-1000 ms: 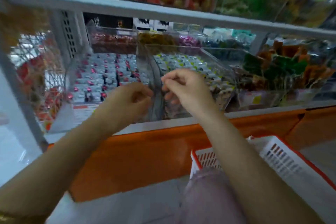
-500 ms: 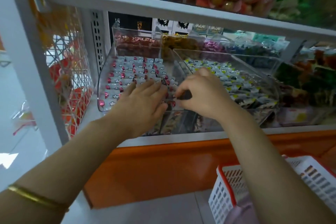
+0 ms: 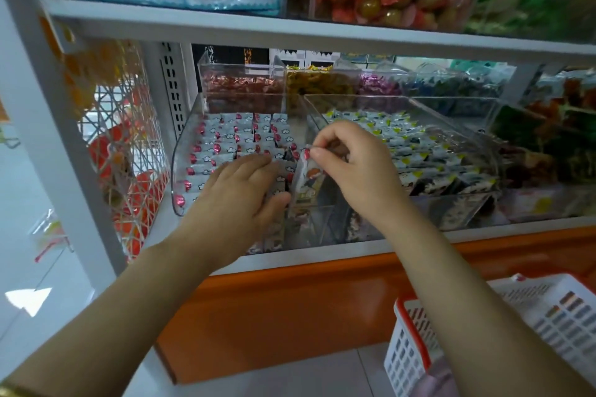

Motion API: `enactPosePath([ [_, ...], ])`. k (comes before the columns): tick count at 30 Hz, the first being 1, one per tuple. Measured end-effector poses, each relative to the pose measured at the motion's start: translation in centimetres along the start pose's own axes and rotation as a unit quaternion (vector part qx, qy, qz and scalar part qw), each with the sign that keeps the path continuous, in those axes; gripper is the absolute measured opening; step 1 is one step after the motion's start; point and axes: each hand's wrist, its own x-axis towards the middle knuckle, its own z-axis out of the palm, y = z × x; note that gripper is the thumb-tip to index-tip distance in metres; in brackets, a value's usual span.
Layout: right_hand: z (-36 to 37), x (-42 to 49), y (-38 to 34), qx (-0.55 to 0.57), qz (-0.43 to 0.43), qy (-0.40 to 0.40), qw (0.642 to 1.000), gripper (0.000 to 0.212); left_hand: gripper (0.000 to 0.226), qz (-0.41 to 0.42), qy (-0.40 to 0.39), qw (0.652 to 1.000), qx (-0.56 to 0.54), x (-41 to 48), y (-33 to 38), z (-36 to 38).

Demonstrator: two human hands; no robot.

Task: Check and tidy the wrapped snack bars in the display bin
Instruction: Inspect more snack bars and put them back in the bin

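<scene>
While the rows of pink-marked bars (image 3: 222, 145) lie neat toward the back of the left bin (image 3: 179, 155), the action is at its front right corner. The left hand (image 3: 240, 200) lies flat there, fingers straight and close together, pressing on the bars beneath it. Just right of it, one bar (image 3: 306, 182) stands on end at the bin's right wall; inside it or just over it, I cannot tell. The right hand (image 3: 353, 167) pinches its top seam between thumb and forefinger, the other fingers curled. This looks like a check of one wrapper before it goes back into its row. To do it well, hold it by the seam only, with no squeeze on the filling, and turn it to see both faces. Let the flat hand pin the neighbours so nothing rides up as the bar slides in, pink end matching the rest. Mind that wall: beyond it sits the right bin (image 3: 458, 106) of yellow-marked bars, and a mix-up is the likely slip. Low at the right, a white basket (image 3: 408, 351) looks handy for any reject.
</scene>
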Motion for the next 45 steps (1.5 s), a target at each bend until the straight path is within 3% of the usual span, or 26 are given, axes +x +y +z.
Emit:
enactPosePath([
  [5,-1.0,-0.2,0.0,0.152,0.062,0.131,0.978,0.016,0.055,-0.029,0.048,0.989,-0.134,0.0,0.9,-1.0],
  [8,-1.2,-0.5,0.1,0.306,0.154,0.142,0.928,0.011,0.040,-0.029,0.058,0.975,-0.210,-0.1,1.2,-1.3],
  [10,-1.2,-0.6,0.1,0.411,0.205,0.137,0.877,0.013,0.024,-0.044,0.070,0.956,-0.282,-0.2,1.3,-1.5],
  [13,-1.2,-0.7,0.1,0.523,0.264,0.125,0.801,0.016,0.014,-0.116,0.082,0.895,-0.423,-0.1,1.4,-1.8],
  [16,-1.2,-0.7,0.2,0.594,0.291,0.095,0.744,0.012,0.020,-0.190,0.085,0.807,-0.553,0.2,1.3,-1.8],
  [20,-1.0,-0.7,0.2,0.618,0.289,0.056,0.729,0.010,0.027,-0.271,0.091,0.670,-0.685,0.4,1.2,-2.1],
  [22,-0.8,-0.8,0.2,0.620,0.293,0.050,0.726,0.012,0.029,-0.294,0.092,0.641,-0.703,0.4,1.0,-2.1],
  [26,-0.8,-0.8,0.1,0.633,0.293,0.046,0.716,0.013,0.027,-0.290,0.100,0.685,-0.660,0.3,0.8,-1.9],
  [30,-1.0,-0.8,0.2,0.639,0.298,0.059,0.707,0.013,0.031,-0.255,0.100,0.684,-0.676,0.3,1.1,-2.1],
  [32,-1.0,-0.8,0.4,0.608,0.298,0.069,0.732,0.014,0.038,-0.227,0.107,0.725,-0.642,0.2,1.4,-2.2],
  [35,-1.2,-0.8,0.6,0.522,0.276,0.064,0.804,0.013,0.030,-0.164,0.156,0.842,-0.489,0.0,1.8,-2.0],
  [37,-1.3,-1.0,0.7,0.451,0.245,0.067,0.856,0.015,0.025,-0.128,0.175,0.868,-0.446,0.0,2.0,-2.1],
  [41,-1.5,-1.1,1.2,0.388,0.220,0.059,0.893,0.012,0.033,-0.125,0.138,0.859,-0.476,0.0,1.8,-2.5],
  [45,-1.5,-1.2,1.4,0.330,0.184,0.016,0.926,0.032,0.034,-0.165,0.049,0.793,-0.584,0.0,1.6,-2.8],
])
